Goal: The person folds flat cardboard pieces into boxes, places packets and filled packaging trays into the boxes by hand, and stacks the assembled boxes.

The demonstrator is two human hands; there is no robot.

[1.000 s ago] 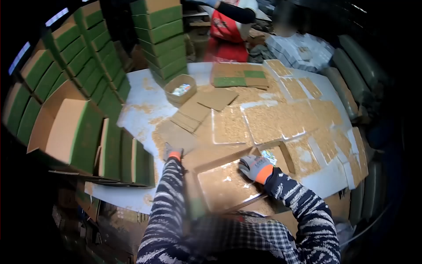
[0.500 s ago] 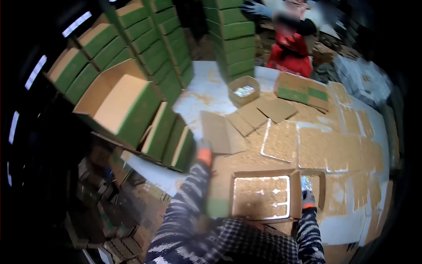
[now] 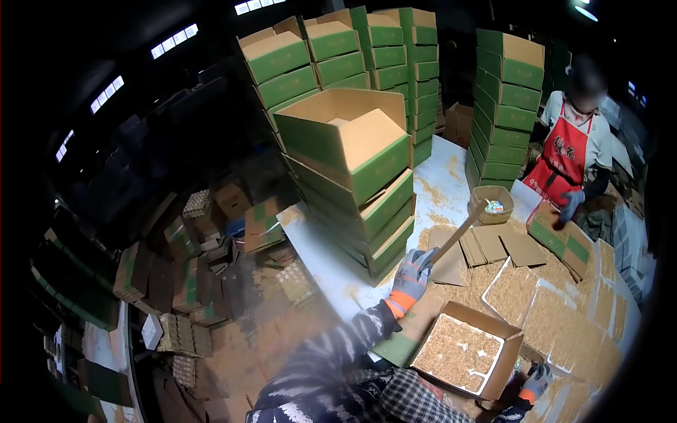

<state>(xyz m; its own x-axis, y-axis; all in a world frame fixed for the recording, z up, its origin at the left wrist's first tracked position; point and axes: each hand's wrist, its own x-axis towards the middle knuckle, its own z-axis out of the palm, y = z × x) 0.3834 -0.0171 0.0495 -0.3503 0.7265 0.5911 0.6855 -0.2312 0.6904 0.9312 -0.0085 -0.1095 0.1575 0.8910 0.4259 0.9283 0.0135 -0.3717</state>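
Observation:
My left hand (image 3: pixel 412 276), in a grey glove with an orange cuff, grips a cardboard sheet (image 3: pixel 458 231) that stands nearly edge-on. Below it lies an open cardboard box (image 3: pixel 509 361), its contents covered by a bran-like layer (image 3: pixel 455 345) with white strips and patches showing. Low on the right, my right hand (image 3: pixel 537 383), gloved the same way, is beside that box near some small printed packets (image 3: pixel 520 364). Its fingers look loosely bent and slightly apart, with nothing visible in them. The fingertips are partly unclear.
Green boxes (image 3: pixel 384 173) rise in stacks at the left table edge, with another stack (image 3: pixel 504 106) behind. A round container (image 3: pixel 486 206) holds packets. Cardboard pieces (image 3: pixel 518 243) and bran-covered trays (image 3: pixel 564 324) lie rightward. Across the table stands a person in a red apron (image 3: pixel 566 158).
The view has swung left and up. My left hand has raised the cardboard sheet from the table, turning it edge-on. My right hand has shifted from the packets toward their right side.

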